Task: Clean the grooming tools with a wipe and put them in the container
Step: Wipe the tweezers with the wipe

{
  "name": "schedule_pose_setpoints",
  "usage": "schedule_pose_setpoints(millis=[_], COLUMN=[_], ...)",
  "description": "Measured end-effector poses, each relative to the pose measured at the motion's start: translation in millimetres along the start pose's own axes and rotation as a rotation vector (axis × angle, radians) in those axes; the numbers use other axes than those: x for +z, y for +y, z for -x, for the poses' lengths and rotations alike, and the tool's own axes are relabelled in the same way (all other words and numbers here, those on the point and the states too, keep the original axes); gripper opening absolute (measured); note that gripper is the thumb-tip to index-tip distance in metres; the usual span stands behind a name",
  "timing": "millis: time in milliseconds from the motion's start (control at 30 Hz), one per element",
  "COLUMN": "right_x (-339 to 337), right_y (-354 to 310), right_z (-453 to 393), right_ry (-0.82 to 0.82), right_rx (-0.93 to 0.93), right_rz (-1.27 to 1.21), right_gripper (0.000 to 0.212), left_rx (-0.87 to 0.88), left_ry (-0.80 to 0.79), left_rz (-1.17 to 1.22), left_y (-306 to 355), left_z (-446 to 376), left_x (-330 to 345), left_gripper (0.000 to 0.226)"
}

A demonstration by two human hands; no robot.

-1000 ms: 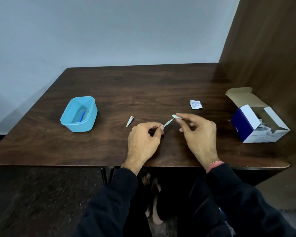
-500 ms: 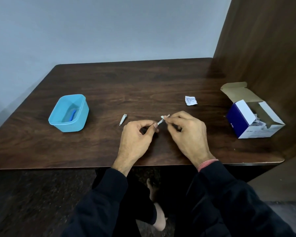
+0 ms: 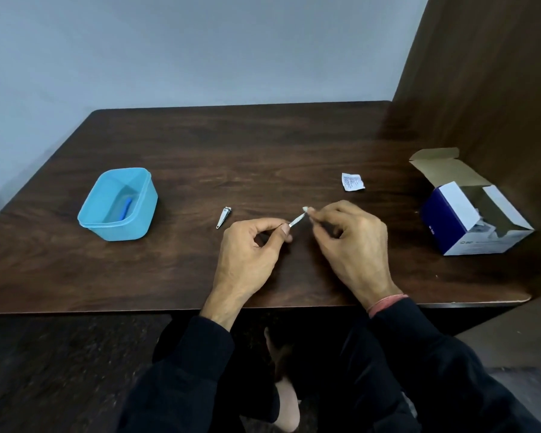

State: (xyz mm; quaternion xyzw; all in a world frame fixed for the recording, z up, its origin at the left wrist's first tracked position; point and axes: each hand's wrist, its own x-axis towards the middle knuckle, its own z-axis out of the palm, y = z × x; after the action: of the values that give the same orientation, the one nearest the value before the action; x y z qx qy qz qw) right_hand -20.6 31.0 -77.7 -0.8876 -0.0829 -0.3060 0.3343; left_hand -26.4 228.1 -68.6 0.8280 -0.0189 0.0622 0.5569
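Note:
My left hand (image 3: pixel 250 248) pinches the near end of a thin silver metal tool (image 3: pixel 297 220) just above the table. My right hand (image 3: pixel 350 242) pinches a small white wipe (image 3: pixel 305 209) against the tool's far tip. A silver nail clipper (image 3: pixel 224 217) lies on the table to the left of my hands. The light blue plastic container (image 3: pixel 144 198) stands further left, with a blue tool (image 3: pixel 126 207) lying inside it.
A torn white wipe wrapper (image 3: pixel 352 181) lies beyond my right hand. An open blue and white cardboard box (image 3: pixel 469 214) of wipes stands at the right, near a brown wooden wall panel (image 3: pixel 487 89). The dark wooden table (image 3: pixel 231 145) ends just below my wrists.
My right hand slid the wipe along the metal tool, down toward my left hand and back out to the tip. My head moved, shifting the whole scene slightly.

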Motion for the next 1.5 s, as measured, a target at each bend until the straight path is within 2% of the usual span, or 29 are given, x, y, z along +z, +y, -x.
schedule_pose_setpoints(millis=[133,233,333,467,567,667,767,1267,1500], right_x=[2.8,2.9,2.5,1.6,1.0,-0.6,0.3,3.3,4.4], right_y=[0.6,1.2,-1.7,-0.9,-2.6,-3.5,-4.9,1.2,1.6], right_z=[3.0,2.0,3.5,1.7,2.5,1.7,3.6,-0.1,1.2], right_ry=[-0.017,0.02,-0.022,0.018,-0.023,0.005,-0.017,-0.029,-0.024], right_rx=[-0.03,0.024,-0.016,0.069,0.023,0.071,0.013,0.105,0.082], right_rz=[0.024,0.023,0.052,0.037,0.075,0.069,0.112,0.063,0.034], right_gripper=[0.01,0.007,0.008,0.008,0.008,0.006,0.006,0.007,0.01], left_rx=[0.003,-0.003,-0.008,-0.004,-0.001,-0.007,-0.017,-0.016,-0.006], left_ry=[0.002,-0.014,-0.015,-0.023,-0.018,-0.019,-0.024,-0.015,-0.018], left_rz=[0.009,0.017,0.005,-0.02,-0.019,-0.014,-0.022,-0.037,-0.031], left_y=[-2.4,-2.2,-0.8,-0.1,2.7,2.3,1.9,6.6,8.0], left_z=[0.1,-0.1,1.3,3.7,4.3,4.5,4.6,6.0,6.6], left_x=[0.3,-0.4,-0.8,-0.9,-0.7,0.2,-0.6,-2.0,-3.3], left_gripper=[0.019,0.02,0.021,0.02,0.021,0.019,0.02,0.021,0.022])
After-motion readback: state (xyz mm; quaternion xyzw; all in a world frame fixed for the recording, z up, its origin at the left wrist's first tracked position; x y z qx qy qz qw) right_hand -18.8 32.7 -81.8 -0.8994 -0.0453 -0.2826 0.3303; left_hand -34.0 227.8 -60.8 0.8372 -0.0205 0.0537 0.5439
